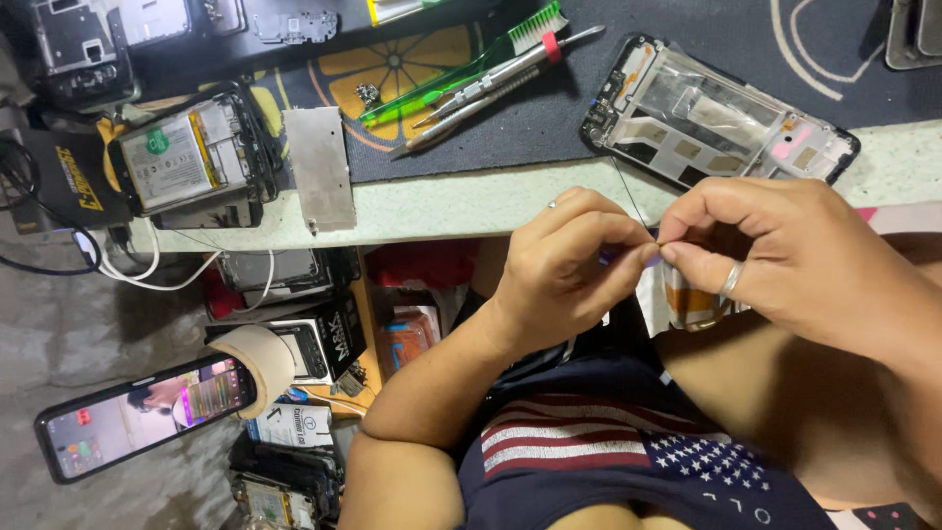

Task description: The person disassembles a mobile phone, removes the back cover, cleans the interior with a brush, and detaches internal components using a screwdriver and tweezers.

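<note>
1. The bench [461, 201] runs across the top of the view, pale at its edge, with a dark mat [687, 39] laid over the far part. The person sits below it, hands held out in front of the chest, off the bench and above the lap.

2. On the mat, just beyond the hands, lies a stripped phone frame [721, 113], black-rimmed and see-through in the middle. To the left sits an open phone [186, 157] with its battery showing, a bare metal plate [319, 167] beside it, and a green brush [461, 69] with a couple of slim tools [491, 88] next to it. A lit phone [142, 417] lies low on the left, well apart from the work.

3. The left hand [564, 270] is pinched shut, thumb and forefinger pressed on one end of a thin wire [628, 196]. The right hand [785, 255], a ring on one finger, pinches the same spot from the other side; the fingertips of both hands nearly touch.

4. The wire is dark, hair-fine and fairly straight, rising from the pinch toward the frame's lower edge. Whether it reaches the frame I cannot tell; it is too thin here.

5. I judge the step in hand to be fine work on the wire's end, twisting or straightening it perhaps. The next move calls for a steady, light pinch and a small pull, since a strand this thin would kink or slip easily.

6. A small striped piece [687, 299] shows under the right hand, likely held by its lower fingers.
</note>
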